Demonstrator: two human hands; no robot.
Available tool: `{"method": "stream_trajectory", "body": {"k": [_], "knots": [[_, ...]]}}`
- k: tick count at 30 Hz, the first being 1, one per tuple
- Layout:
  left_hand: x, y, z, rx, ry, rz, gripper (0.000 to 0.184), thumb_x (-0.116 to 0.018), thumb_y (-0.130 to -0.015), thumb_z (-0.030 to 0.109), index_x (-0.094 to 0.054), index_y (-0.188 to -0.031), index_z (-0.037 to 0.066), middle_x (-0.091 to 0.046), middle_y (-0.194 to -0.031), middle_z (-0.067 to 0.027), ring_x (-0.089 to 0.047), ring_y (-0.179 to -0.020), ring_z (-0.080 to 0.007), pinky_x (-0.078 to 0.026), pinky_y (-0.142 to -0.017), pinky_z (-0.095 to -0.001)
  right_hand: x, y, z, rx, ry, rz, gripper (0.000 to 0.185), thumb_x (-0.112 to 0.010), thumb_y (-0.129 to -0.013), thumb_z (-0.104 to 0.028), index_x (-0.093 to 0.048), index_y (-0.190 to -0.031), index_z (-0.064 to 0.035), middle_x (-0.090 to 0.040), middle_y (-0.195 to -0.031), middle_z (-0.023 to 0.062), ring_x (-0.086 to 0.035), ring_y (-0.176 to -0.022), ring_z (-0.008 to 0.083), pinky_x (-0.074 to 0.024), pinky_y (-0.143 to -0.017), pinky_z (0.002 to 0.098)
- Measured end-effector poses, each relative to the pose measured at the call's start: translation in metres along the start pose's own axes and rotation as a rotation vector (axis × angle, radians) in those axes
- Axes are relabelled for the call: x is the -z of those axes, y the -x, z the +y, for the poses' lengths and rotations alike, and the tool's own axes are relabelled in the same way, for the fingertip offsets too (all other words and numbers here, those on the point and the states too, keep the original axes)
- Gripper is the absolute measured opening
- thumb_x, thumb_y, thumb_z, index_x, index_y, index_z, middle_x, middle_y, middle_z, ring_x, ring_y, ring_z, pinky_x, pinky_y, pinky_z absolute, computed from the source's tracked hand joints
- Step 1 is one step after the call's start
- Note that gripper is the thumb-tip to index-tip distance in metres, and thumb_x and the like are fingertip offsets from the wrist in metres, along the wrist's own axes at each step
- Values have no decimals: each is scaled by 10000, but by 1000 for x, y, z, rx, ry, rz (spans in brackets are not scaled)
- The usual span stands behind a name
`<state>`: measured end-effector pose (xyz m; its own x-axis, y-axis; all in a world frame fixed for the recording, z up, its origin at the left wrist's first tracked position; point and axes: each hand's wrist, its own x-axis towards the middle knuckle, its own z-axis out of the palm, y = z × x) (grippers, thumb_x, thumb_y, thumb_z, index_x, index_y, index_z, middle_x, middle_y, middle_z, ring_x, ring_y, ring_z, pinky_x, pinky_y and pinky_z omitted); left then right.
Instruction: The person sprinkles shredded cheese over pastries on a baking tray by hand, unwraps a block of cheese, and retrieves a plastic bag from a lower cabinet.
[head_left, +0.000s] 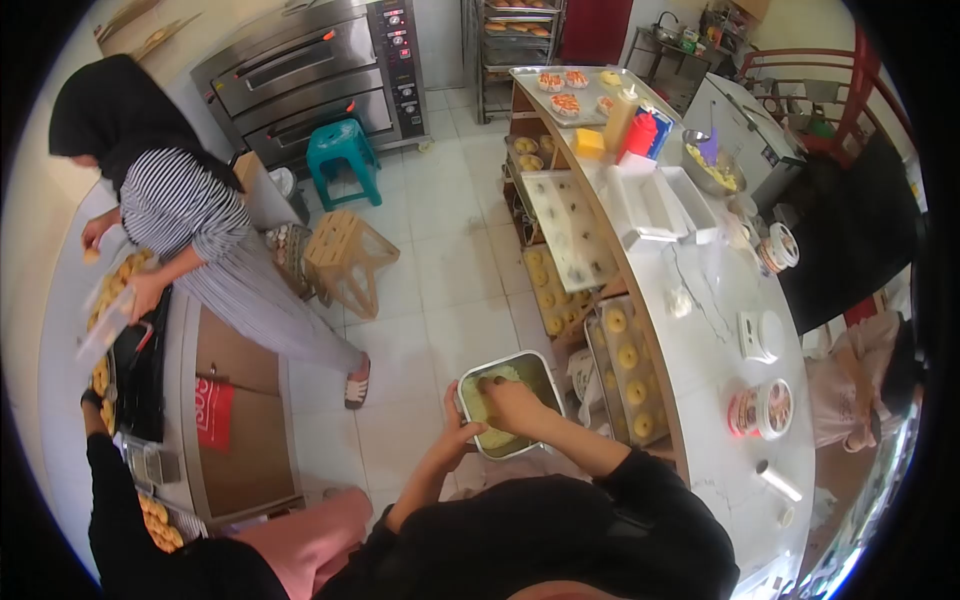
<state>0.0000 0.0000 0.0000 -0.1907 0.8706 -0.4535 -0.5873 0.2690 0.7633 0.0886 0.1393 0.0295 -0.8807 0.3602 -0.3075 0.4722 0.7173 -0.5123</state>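
A rectangular metal tin [548, 372] holds a pale green, crumbly mass [492, 438]. My left hand [458, 428] grips the tin's left wall, thumb over the rim. Inside the tin, my right hand [512, 408] reaches into the green mass with its fingers bent down. The fingertips are partly buried, so whether they pinch anything cannot be seen.
On the right a curved counter [700, 340] bears tubs, a scale [760, 336], bottles and white trays. Trays of dough rings [627, 355] sit on shelves below it. A co-worker [190, 200] stands at the left bench; another's dark sleeve [112, 490] reaches in. Stools [345, 250] stand behind.
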Motion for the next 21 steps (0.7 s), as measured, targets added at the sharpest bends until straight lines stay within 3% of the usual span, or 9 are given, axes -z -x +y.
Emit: {"method": "stream_trajectory", "body": {"k": [2,3,8,11,12,14,17,20,21], "knots": [[-7,-7,5,41,11,-21,962,-587,-742,115,100,-1384,318,-251,-1352,-191,-338,-1212,-345,-423,-836,-582,9,-2,10,-3,-5,-57,396,-647,-630,-104,-569,-1013,-38,-556,-1040,215,-584,-870,380,-484,-761,418],[45,-71,79,54,-61,48,965,-589,-742,118,104,-1379,329,-253,-1350,-189,-337,-1211,-351,-427,-824,-585,39,-107,10,69,-92,-16,378,-643,-631,-97,-571,-997,-33,-566,-997,212,-587,-856,376,-485,-752,421],[76,-165,158,4,38,81,979,-597,-743,122,123,-1364,355,-255,-1351,-175,-334,-1211,-370,-442,-789,-590,107,-210,26,137,-82,183,320,-634,-639,-78,-582,-949,-22,-605,-826,193,-602,-813,356,-484,-724,432],[92,-206,207,-4,142,126,871,-589,-733,114,-28,-1362,335,-252,-1325,-105,-340,-1212,-318,-462,-823,-542,137,-271,26,153,-87,112,293,-621,-643,-55,-594,-934,-25,-614,-814,197,-606,-828,348,-480,-739,430],[102,-222,215,-1,164,157,826,-585,-745,123,-65,-1363,302,-275,-1321,-106,-355,-1208,-314,-461,-833,-532,136,-301,34,63,-60,-45,301,-610,-650,-46,-600,-950,-27,-610,-859,205,-597,-875,350,-471,-762,429],[123,-272,238,-11,181,170,744,-577,-770,141,-140,-1364,238,-321,-1312,-107,-383,-1199,-305,-459,-853,-513,171,-352,46,101,-46,-3,305,-597,-658,-43,-600,-963,-27,-609,-883,210,-593,-888,354,-468,-768,428],[187,-349,253,122,240,70,642,-575,-788,185,-257,-1341,111,-406,-1283,-123,-439,-1163,-306,-457,-868,-489,198,-415,59,95,-250,191,303,-559,-662,-49,-611,-959,-25,-605,-908,222,-588,-892,365,-467,-771,423],[214,-419,308,200,248,-94,800,-578,-764,143,-90,-1397,167,-354,-1301,-139,-414,-1181,-327,-464,-855,-501,241,-473,73,-17,-275,258,280,-537,-654,-45,-617,-922,-19,-593,-906,215,-575,-870,388,-463,-760,435],[211,-438,332,204,205,-176,748,-583,-761,153,-167,-1381,131,-369,-1298,-140,-424,-1177,-317,-444,-889,-481,248,-495,81,-64,-253,239,228,-563,-644,-48,-629,-859,-9,-603,-895,218,-584,-851,379,-468,-741,432]]}}
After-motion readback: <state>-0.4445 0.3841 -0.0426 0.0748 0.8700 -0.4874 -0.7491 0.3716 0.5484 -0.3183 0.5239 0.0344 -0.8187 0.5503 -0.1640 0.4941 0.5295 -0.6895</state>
